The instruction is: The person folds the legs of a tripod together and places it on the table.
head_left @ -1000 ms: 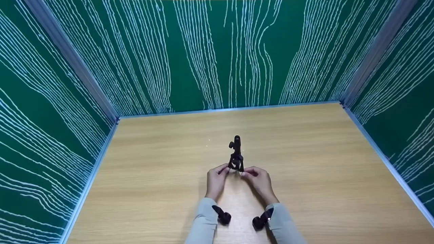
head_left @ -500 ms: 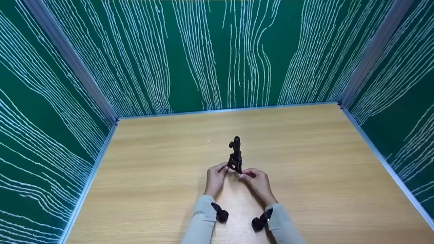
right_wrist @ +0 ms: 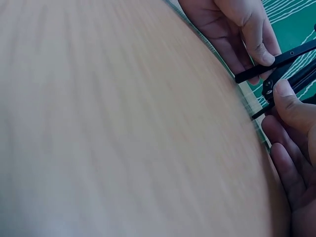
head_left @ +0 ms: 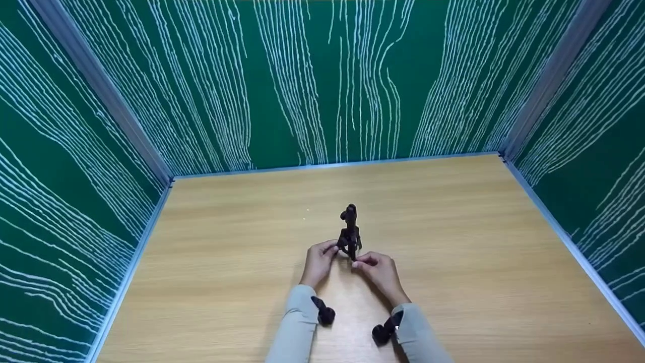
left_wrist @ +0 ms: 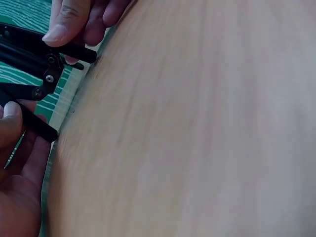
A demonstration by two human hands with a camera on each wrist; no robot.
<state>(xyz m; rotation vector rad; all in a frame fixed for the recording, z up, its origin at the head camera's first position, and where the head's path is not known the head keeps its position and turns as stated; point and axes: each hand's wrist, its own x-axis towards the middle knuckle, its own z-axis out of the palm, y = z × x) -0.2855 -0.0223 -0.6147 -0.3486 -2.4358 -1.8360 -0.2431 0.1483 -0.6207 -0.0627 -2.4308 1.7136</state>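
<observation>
A small black tripod (head_left: pixel 350 222) with a side knob stands out ahead of both hands in the head view, its foot ends toward the person. The left hand (head_left: pixel 318 262) pinches one leg with thumb and fingers. Opposite it, the right hand (head_left: pixel 381 272) pinches another leg near its end. In the left wrist view, the left thumb presses on the lower leg (left_wrist: pixel 39 123), and hinged braces join the legs to the central tube. The right wrist view shows the left hand (right_wrist: pixel 247 29) on a leg and the right hand (right_wrist: pixel 298 148) partly cut off by the frame edge.
A wooden table (head_left: pixel 242 242) lies beneath the hands. Green walls (head_left: pixel 277 126) with wavy white lines enclose its back and sides, meeting at grey corner posts. Each sleeved forearm bears a black wrist camera (head_left: pixel 326 316).
The right hand has shifted slightly left and toward the person with its leg. The tripod has turned a little, so its legs look closer together in the head view. Both hands keep their hold.
</observation>
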